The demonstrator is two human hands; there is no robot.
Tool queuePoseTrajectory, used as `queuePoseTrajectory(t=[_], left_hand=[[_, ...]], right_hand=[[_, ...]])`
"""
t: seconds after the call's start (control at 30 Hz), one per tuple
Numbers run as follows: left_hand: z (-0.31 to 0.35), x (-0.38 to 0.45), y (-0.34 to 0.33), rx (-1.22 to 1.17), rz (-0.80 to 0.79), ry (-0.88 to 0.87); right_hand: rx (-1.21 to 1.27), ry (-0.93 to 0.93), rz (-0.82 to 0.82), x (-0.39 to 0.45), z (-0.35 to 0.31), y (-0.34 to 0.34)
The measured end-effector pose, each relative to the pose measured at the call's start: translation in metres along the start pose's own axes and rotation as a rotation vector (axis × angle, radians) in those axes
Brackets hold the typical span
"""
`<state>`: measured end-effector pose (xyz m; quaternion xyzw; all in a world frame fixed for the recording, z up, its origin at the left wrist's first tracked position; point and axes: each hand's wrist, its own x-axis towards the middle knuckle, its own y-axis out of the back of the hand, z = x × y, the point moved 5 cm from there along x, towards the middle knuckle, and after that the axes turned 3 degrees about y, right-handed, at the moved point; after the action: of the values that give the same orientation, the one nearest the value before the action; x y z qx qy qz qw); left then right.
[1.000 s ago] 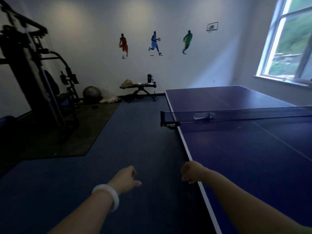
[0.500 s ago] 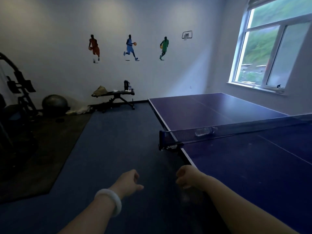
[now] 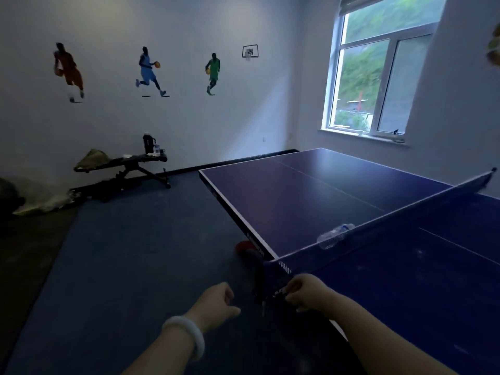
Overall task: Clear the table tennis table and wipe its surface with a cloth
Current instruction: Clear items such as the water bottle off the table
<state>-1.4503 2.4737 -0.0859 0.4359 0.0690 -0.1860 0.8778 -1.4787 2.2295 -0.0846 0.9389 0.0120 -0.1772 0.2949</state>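
The blue table tennis table [image 3: 311, 201] fills the right side, its net [image 3: 405, 220] running across it. A clear plastic bottle [image 3: 334, 235] lies on the far half against the net. A red paddle [image 3: 243, 246] shows low beside the table's near-left edge, partly hidden. My left hand [image 3: 216, 303], with a white bracelet on the wrist, hangs over the floor with loosely curled fingers and holds nothing. My right hand [image 3: 305, 292] is loosely curled right beside the net's post clamp [image 3: 270, 282]; I cannot tell whether it touches it.
A workout bench [image 3: 121, 165] with a dark flask and small items stands against the far wall. Bags and a dark ball lie at the far left. A window [image 3: 378, 85] is on the right wall. Blue floor mat lies left of the table.
The view has moved forward and turned right along the table's side. The net post is now at my right hand, and the red paddle has come into view.
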Motion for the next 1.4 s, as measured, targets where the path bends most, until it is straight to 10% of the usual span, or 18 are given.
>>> queuePoseTrajectory(t=[0.87, 1.17, 1.4], left_hand=[[-0.01, 0.523, 0.135, 0.247, -0.367, -0.233], [0.061, 0.602, 0.042, 0.312, -0.667, -0.348], [0.126, 0.661, -0.032, 0.443, -0.552, -0.466]], right_hand=[[0.309, -0.435, 0.308, 0.378, -0.051, 0.062], [0.469, -0.681, 0.531, 0.385, 0.011, 0.09], [0.079, -0.934, 0.969, 0.409, 0.079, 0.161]])
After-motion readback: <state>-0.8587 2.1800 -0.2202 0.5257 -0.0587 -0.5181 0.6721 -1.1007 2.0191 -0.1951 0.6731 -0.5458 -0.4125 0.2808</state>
